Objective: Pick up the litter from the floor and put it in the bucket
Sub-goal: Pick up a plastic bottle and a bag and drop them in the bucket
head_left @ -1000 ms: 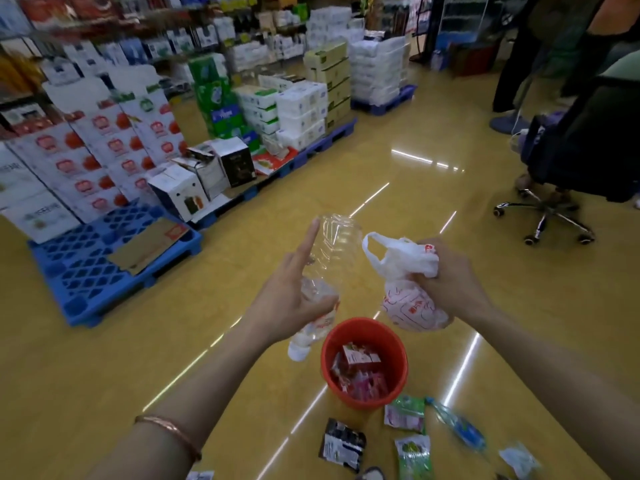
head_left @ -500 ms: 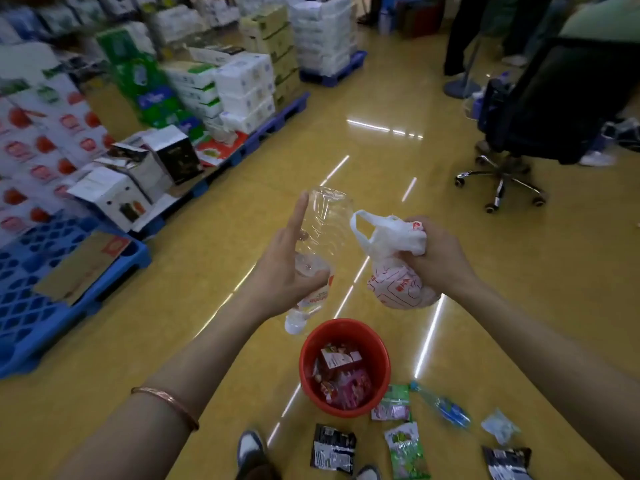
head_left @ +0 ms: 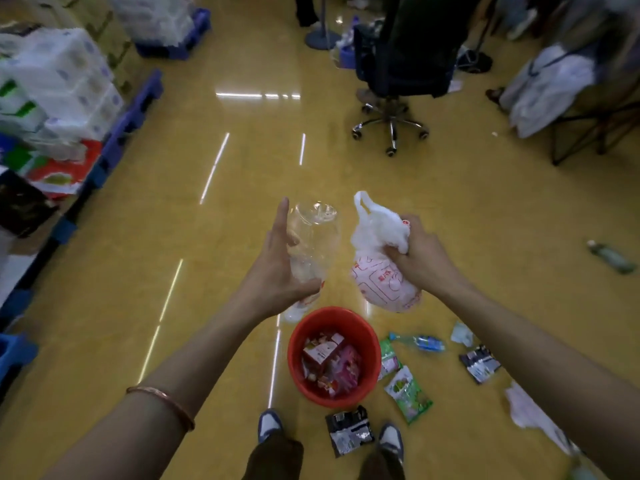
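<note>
bucket (head_left: pixel 333 313) sits below as left fingers (head_left: pixel 280 220) grasp a clear bottle (head_left: pixel 313 244), right fingers (head_left: pixel 393 253) clutch a white bag (head_left: pixel 381 285).

Glossy yellow floor (head_left: pixel 145 271) with light streaks, blue pallets (head_left: pixel 133 112) of stacked boxes left, office chair (head_left: pixel 398 74) behind.

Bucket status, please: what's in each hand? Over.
Left hand grips clear bottle. Right hand grips white bag. Red bucket below, part-filled. Green wrappers on floor beside it.
</note>
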`<state>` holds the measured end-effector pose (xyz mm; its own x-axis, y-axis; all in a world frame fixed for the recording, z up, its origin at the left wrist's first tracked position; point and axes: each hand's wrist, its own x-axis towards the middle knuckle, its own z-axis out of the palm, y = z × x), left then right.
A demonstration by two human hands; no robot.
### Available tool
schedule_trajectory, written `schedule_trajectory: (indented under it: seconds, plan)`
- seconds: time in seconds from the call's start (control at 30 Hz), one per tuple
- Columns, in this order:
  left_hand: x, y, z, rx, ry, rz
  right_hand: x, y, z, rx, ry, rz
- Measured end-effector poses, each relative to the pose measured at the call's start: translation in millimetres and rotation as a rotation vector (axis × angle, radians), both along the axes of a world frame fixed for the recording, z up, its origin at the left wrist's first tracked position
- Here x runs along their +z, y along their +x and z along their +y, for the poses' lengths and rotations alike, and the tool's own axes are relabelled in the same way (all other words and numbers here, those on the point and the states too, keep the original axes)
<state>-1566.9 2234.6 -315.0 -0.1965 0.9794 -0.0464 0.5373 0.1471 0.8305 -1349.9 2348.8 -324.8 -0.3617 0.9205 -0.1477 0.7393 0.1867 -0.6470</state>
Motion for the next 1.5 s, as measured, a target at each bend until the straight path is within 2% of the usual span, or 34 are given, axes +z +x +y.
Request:
schedule_trajectory:
  seconds: [0.2, 0.33, 0.5, 0.7, 0.87, 1.03, 1.23, 1.37, 1.5]
  plan:
    - [-40.0, -18.4, 16.1, -0.100, -0.102, 0.042, -45.7, 3.6, -20.0, -0.150, -0.042, -0.303]
    - [-82.5, -13.2, 20.5, -0.146, -0.168, 0.040, -91.8, 17.7, -30.5, -0.226, -0.137, -0.235]
    - [-150.2, -7.6, 24.9, -0.170, -0.270, 0.092, -158.8, 26.6, -29.6, -0.193, -0.198, -0.174]
    - [-226.9, 4.4, 26.9, -0.127, -0.272, 0.146, -238.2, 25.9, -16.3, -0.143, -0.202, -0.141]
    - [-312.1, 13.5, 22.3, -0.119, -0.335, 0.180, -312.5, 26.7, -17.9, -0.022, -0.159, -0.118]
    - [-408.6, 14.9, 14.9, -0.122, -0.415, 0.172, -411.7, 28.6, -31.2, 0.017, -0.246, -0.098]
    - [-495.9, 12.9, 12.2, -0.150, -0.401, 0.121, -510.8, 22.7, -39.4, 0.074, -0.323, -0.148]
    - [-540.2, 10.7, 7.1, -0.105, -0.418, 0.101, -549.4, 9.5, -38.6, 0.237, -0.435, -0.250]
    - [-570.4, 10.7, -2.0, -0.112, -0.470, 0.156, -587.1, 1.3, -40.9, 0.402, -0.438, -0.431]
